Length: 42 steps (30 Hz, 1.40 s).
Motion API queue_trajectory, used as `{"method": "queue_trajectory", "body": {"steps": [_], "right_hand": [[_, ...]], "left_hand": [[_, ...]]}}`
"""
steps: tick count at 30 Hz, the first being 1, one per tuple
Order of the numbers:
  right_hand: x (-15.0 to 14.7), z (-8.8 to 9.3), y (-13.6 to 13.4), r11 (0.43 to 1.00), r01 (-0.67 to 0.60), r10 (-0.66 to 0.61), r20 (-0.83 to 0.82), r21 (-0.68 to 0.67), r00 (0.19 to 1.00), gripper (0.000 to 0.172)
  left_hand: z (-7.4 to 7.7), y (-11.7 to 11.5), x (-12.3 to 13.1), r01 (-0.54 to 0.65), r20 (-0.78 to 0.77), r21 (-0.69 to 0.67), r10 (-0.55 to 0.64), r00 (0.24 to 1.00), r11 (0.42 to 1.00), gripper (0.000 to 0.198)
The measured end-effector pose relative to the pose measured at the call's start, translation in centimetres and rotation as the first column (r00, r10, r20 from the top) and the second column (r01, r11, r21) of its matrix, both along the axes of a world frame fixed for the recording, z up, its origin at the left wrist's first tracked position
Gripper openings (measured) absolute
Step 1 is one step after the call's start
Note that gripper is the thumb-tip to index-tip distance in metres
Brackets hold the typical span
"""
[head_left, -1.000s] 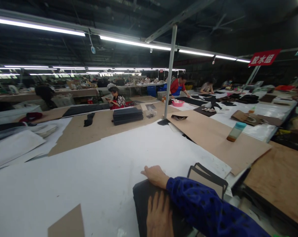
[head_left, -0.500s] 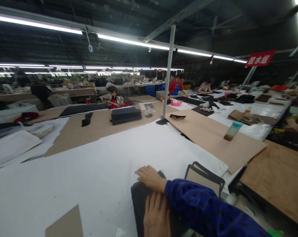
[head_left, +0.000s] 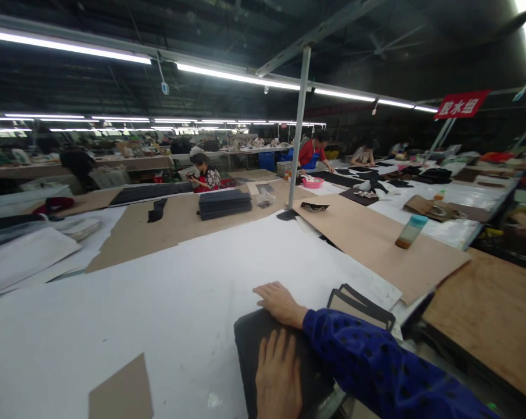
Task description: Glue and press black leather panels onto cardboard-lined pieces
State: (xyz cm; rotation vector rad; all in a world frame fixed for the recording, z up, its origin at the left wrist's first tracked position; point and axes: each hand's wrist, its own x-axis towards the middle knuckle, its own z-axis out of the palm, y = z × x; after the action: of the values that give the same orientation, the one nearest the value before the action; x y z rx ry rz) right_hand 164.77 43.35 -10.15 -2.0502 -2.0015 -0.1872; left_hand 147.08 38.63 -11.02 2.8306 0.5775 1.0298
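Observation:
A black fabric piece (head_left: 248,343) lies on the white tabletop, close in front of me. My left hand (head_left: 278,372) rests flat on its upper face, fingers stretched out and pointing away from me. Reaching in from the right in a blue dotted sleeve, my right hand (head_left: 280,302) is at the far edge of the black piece, fingers extended leftward. Neither hand is wrapped round anything. The right forearm hides part of the piece's right side. Beside that forearm lie beige panels with black borders (head_left: 361,310).
A beige board piece (head_left: 122,390) lies to the left. A bottle with a teal lid (head_left: 411,231) stands on a brown sheet (head_left: 359,233) at right. Behind are a metal post (head_left: 298,128) and a dark stack (head_left: 225,205). Several people work at farther tables.
My right hand has shifted slightly right and away along the far edge of the black piece. My left hand stays on top of it. The view has shifted slightly.

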Motion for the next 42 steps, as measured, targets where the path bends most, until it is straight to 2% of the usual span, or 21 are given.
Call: {"method": "queue_trajectory", "body": {"steps": [4, 6, 8, 12, 15, 22, 28, 33, 38, 42], "right_hand": [[3.8, 1.1, -2.8, 0.984, 0.161, -0.161, -0.014, 0.078, 0.987, 0.040], [4.1, 1.8, -4.4, 0.967, 0.225, -0.224, -0.026, 0.116, 0.974, 0.042], [3.1, 2.3, -6.4, 0.958, 0.250, -0.247, -0.041, 0.138, 0.968, 0.039], [-0.4, 2.2, -11.2, 0.980, 0.169, -0.167, -0.030, 0.109, 0.985, 0.031], [-1.9, 1.8, -13.2, 0.982, 0.177, -0.178, 0.004, 0.070, 0.984, 0.033], [-1.9, 2.1, -11.1, 0.979, 0.194, -0.194, 0.014, -0.056, 0.981, 0.037], [-1.3, 2.3, -12.5, 0.984, 0.164, -0.162, 0.031, -0.065, 0.986, 0.037], [-1.9, 2.5, -10.5, 0.975, 0.204, -0.203, 0.020, -0.085, 0.979, 0.036], [-2.2, 2.0, -10.5, 0.986, 0.142, -0.140, 0.027, -0.092, 0.990, 0.038], [-2.9, 2.4, -9.7, 0.973, 0.209, -0.207, 0.023, -0.102, 0.978, 0.034]], "left_hand": [[-0.1, -0.1, 0.0, 0.002, 0.028, -0.005, -0.002, 1.000, 1.000, 0.036], [-0.2, 0.0, 0.0, 0.001, 0.050, 0.011, -0.001, 0.999, 1.000, 0.036], [-0.4, 0.2, -0.1, -0.004, 0.058, 0.028, 0.002, 0.998, 1.000, 0.037], [-0.8, 0.4, -0.2, 0.003, 0.042, 0.059, -0.006, 0.999, 0.998, 0.038], [-0.8, 0.5, -0.3, 0.003, 0.034, 0.048, -0.004, 0.999, 0.999, 0.039], [0.2, 0.2, -0.3, -0.006, -0.011, -0.020, 0.005, 1.000, 1.000, 0.043], [0.0, 0.2, -0.3, -0.014, 0.006, -0.026, 0.015, 1.000, 1.000, 0.040], [-0.2, 0.5, -0.2, -0.018, 0.004, -0.012, 0.018, 1.000, 1.000, 0.043], [-0.2, 0.6, -0.1, -0.015, 0.017, 0.033, 0.014, 1.000, 0.999, 0.038], [-0.1, 0.6, -0.1, -0.020, 0.028, 0.053, 0.018, 0.999, 0.998, 0.040]]}}
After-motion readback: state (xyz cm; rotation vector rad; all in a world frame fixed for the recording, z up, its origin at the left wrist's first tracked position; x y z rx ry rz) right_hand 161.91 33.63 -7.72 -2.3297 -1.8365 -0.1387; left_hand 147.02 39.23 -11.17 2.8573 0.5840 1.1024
